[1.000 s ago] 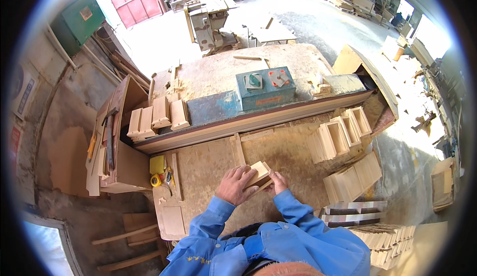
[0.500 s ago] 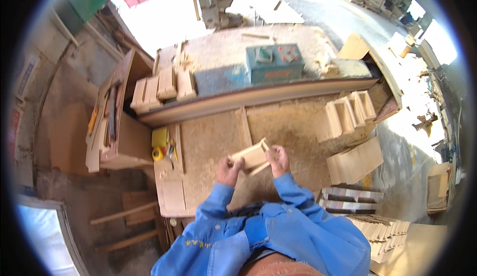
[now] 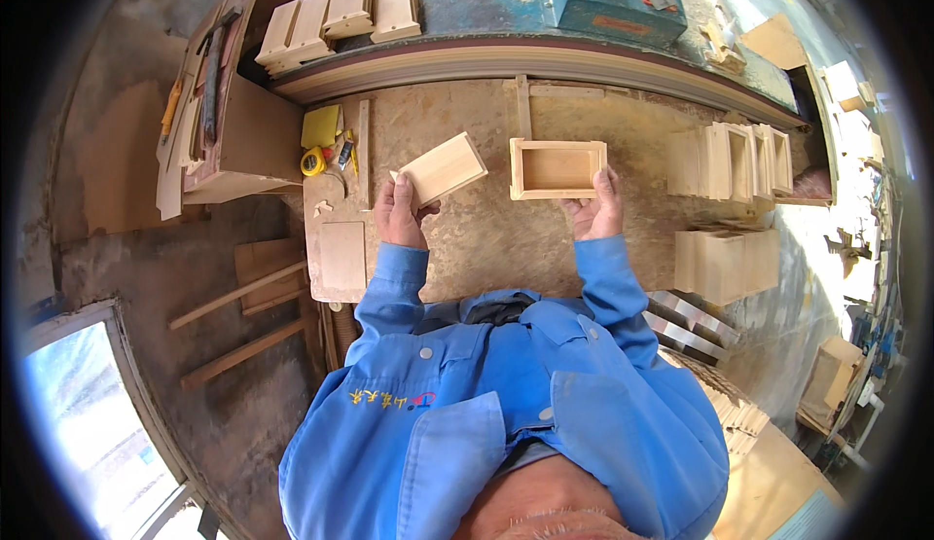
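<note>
We see the two hands held well apart over the table (image 3: 467, 248), each pinching a separate piece of pale wood. The left hand (image 3: 403, 217) grips a flat-faced wooden piece (image 3: 444, 167) by its lower left end, tilted so that its far end points up and to the right; we cannot tell whether it is a plain panel or a box seen from its closed side. The right hand (image 3: 596, 211) holds a small open box (image 3: 558, 166) at its lower right corner, thumb along the right side, with the hollow facing up toward us. We judge the step in hand to be the handling of these two pieces side by side, not touching each other. Any move from here, we think, calls for a light, steady pinch on the thin edges, and for minding the angle between the level box and the slanted piece. Similar open boxes (image 3: 747, 162) stand in a row at the table's right, and more wooden boxes (image 3: 342, 17) sit at the upper left.
</note>
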{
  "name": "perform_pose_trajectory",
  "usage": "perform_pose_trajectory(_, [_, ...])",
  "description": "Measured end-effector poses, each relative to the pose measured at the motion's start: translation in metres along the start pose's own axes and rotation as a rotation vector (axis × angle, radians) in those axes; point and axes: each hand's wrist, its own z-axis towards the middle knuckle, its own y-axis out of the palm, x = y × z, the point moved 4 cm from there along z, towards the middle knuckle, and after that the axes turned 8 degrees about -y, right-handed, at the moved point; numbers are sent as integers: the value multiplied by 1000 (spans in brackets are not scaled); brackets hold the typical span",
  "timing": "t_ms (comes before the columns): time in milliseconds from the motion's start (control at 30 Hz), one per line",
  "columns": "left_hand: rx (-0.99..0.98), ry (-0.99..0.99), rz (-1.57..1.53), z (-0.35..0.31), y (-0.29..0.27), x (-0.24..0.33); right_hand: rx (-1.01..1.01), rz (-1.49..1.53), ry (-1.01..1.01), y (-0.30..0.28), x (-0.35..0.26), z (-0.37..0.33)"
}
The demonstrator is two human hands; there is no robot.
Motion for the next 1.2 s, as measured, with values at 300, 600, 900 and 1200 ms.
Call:
perform_pose_trajectory(300, [-167, -79, 73, 7, 24, 19, -81, 11, 67, 18, 16, 5])
perform_pose_trajectory(600, [-202, -131, 392, 28, 13, 34, -48, 20, 127, 19, 28, 8])
perform_pose_trajectory(900, [-234, -166, 470, 35, 14, 42, -93, -73, 149, 17, 30, 19])
perform_pose_trajectory(1200, [-94, -84, 296, 30, 15, 14, -124, -142, 102, 23, 39, 17])
